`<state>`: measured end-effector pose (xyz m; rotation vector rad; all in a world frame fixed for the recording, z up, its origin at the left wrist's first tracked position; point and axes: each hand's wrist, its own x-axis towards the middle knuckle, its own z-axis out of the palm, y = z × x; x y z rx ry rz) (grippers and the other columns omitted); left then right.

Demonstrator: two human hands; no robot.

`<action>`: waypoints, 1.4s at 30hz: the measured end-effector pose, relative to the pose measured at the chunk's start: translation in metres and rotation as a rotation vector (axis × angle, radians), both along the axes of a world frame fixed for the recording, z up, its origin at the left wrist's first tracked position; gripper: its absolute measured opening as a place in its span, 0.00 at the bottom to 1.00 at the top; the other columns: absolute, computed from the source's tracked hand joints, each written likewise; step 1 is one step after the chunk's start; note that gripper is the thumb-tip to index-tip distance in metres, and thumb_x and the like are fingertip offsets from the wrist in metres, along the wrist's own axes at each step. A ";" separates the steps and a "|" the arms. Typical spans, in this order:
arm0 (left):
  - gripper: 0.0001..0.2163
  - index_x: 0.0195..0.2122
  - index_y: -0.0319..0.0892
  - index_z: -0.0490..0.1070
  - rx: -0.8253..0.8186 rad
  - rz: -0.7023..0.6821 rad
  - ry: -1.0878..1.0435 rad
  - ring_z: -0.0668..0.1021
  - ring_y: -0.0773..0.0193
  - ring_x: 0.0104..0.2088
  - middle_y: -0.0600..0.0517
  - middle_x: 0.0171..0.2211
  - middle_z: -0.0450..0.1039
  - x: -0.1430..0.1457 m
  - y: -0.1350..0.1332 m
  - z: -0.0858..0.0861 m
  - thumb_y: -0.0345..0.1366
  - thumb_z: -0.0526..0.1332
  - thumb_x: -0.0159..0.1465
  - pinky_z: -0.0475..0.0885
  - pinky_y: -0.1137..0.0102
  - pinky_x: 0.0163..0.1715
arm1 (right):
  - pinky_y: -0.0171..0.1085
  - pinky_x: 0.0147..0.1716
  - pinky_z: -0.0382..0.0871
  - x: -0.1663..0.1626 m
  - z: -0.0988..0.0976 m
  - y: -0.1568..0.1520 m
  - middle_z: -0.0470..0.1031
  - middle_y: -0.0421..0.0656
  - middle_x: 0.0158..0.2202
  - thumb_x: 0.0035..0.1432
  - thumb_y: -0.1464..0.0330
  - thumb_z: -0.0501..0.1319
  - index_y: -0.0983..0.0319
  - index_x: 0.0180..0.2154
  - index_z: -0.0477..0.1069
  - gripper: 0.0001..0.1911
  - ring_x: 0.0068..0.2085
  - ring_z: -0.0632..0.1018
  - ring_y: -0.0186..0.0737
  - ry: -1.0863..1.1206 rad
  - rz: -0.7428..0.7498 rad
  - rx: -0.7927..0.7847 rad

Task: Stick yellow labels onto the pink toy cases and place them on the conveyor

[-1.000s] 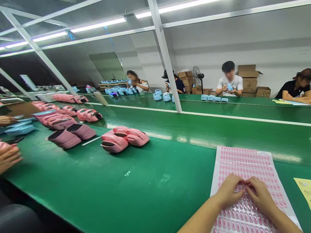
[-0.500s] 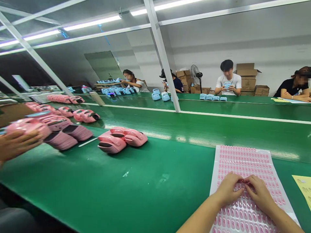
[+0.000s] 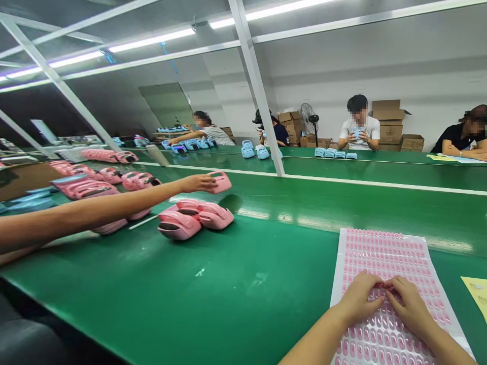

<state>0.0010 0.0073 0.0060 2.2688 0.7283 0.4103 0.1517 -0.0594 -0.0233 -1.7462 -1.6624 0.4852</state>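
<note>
As we're looking down through the head view, the left hand [image 3: 361, 300] and the right hand [image 3: 409, 305] are meeting at the fingertips, low on the right, above a white sheet [image 3: 338, 271]. Thumbs and forefingers are bunching so closely that something small and reddish may be sitting between them, but the view isn't settling it, so there's no telling whether they're gripping anything. The sheet is lying flat on the green desk [image 3: 228, 294], straight ahead of the forearms, probably so that its rows are falling within easy reach of both hands.

And look at that surface! Pink ovals [image 3: 384, 253] are running in tight rows, domed and glossy, shining near the forearms, while the backing is looking thin and slick, with a crease crossing its upper part. A yellow paper [image 3: 475, 294] is poking in at the right edge.

Over on the left, a co-worker's hand [image 3: 201, 183] is holding a pink shell [image 3: 222, 183] above the desk by its near end, perhaps to keep it off the cluster [image 3: 181, 224] sitting below. Those pieces are looking rigid, rounded and shiny, showing dark openings, and they're huddling together, seemingly to save room. A slim white stick [image 3: 143, 222] is lying to their left. Farther back, blue pieces [image 3: 329, 153] are lining up before a person in white, and cardboard boxes [image 3: 388, 125] are standing against the wall.
</note>
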 end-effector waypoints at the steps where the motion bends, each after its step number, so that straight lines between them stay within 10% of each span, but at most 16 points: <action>1: 0.13 0.42 0.43 0.68 -0.003 -0.001 -0.002 0.71 0.61 0.41 0.50 0.40 0.72 0.000 0.000 0.000 0.32 0.59 0.55 0.63 0.66 0.45 | 0.42 0.38 0.62 0.000 0.001 0.000 0.73 0.46 0.32 0.54 0.63 0.49 0.60 0.33 0.71 0.14 0.37 0.73 0.45 0.000 -0.002 -0.005; 21: 0.25 0.54 0.44 0.58 -0.066 0.004 -0.040 0.69 0.57 0.46 0.48 0.45 0.71 0.000 -0.002 -0.001 0.32 0.59 0.54 0.61 0.62 0.48 | 0.43 0.37 0.66 0.008 -0.021 0.002 0.74 0.43 0.33 0.51 0.64 0.51 0.59 0.51 0.62 0.24 0.32 0.74 0.42 0.108 -0.035 0.065; 28: 0.40 0.62 0.39 0.34 -0.142 0.028 -0.151 0.70 0.59 0.45 0.46 0.45 0.70 0.002 0.000 -0.013 0.31 0.59 0.53 0.63 0.63 0.47 | 0.44 0.38 0.64 0.006 -0.009 0.000 0.74 0.45 0.33 0.54 0.63 0.50 0.56 0.41 0.71 0.16 0.37 0.74 0.45 0.005 0.024 0.014; 38: 0.22 0.52 0.46 0.62 -0.087 -0.006 -0.117 0.70 0.58 0.45 0.49 0.45 0.71 -0.004 0.005 -0.012 0.30 0.58 0.54 0.60 0.59 0.50 | 0.42 0.39 0.65 0.004 -0.017 0.006 0.74 0.43 0.34 0.53 0.67 0.51 0.58 0.58 0.54 0.29 0.34 0.74 0.40 0.091 0.009 0.036; 42: 0.33 0.60 0.43 0.46 -0.127 -0.003 -0.176 0.71 0.61 0.45 0.47 0.45 0.71 -0.005 0.007 -0.017 0.28 0.57 0.54 0.63 0.61 0.49 | 0.43 0.39 0.64 0.000 -0.010 0.005 0.73 0.43 0.34 0.53 0.68 0.51 0.56 0.54 0.61 0.24 0.36 0.73 0.41 0.013 0.024 0.010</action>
